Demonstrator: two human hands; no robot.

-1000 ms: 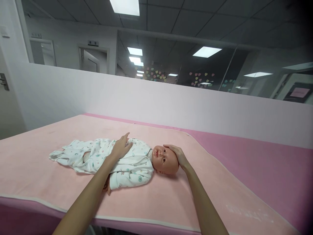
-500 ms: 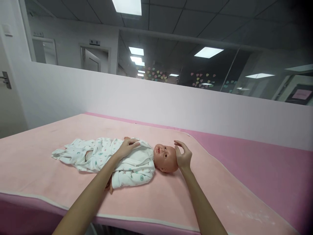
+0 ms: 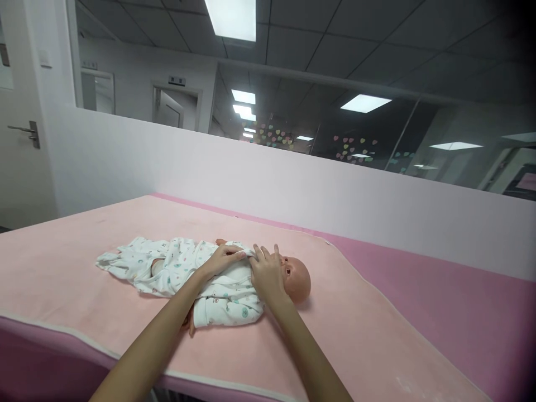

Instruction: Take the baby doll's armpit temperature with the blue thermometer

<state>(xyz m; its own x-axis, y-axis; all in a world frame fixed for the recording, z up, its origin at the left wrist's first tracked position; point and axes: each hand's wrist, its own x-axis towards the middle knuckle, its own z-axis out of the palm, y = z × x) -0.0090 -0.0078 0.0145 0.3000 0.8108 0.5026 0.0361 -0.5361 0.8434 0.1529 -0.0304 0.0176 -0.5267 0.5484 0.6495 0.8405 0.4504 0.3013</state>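
Observation:
A baby doll (image 3: 298, 279) lies on its back on the pale pink mat (image 3: 84, 245), head to the right. It wears a white romper with small coloured prints (image 3: 176, 262). My left hand (image 3: 221, 258) rests on the doll's chest, fingers pinching the cloth near the collar. My right hand (image 3: 266, 273) lies over the collar and the lower part of the doll's face, fingers spread on the fabric. One doll hand pokes out of the near sleeve by my left forearm.
The mat covers a darker pink table (image 3: 439, 301) that runs on to the right. A low white partition wall (image 3: 293, 184) stands behind it, with glass and a dim office above. A door (image 3: 20, 156) is at the far left.
My right hand left the back of the doll's head and moved left onto its collar. My left hand slid up the chest toward the collar. The view shifted slightly.

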